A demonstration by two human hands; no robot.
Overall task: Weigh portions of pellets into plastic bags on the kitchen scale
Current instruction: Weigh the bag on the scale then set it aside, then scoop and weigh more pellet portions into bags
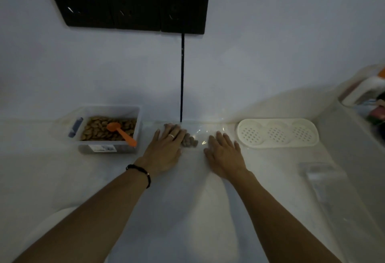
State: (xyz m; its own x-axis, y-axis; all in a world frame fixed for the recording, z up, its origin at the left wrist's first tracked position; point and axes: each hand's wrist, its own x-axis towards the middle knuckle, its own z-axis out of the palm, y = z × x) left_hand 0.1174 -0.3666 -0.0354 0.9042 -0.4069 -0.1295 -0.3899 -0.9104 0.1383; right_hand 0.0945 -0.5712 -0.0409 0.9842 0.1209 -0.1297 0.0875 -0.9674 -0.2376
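On white counter, left hand (166, 148) and right hand (224, 152) pressed flat, fingers straight, on clear crinkly bag (200, 135) of brown pellets (189, 140)

Clear glossy plastic bag (200, 135) far centre; translucent plastic tub (108, 148) left, orange plastic scoop (121, 132) inside; matt white perforated plastic tray (278, 133) right; smooth white counter (187, 210).

Both arms reach forward, palms down. The left hand (166, 148) and right hand (224, 154) lie flat side by side, apart, fingers straight and slightly spread.
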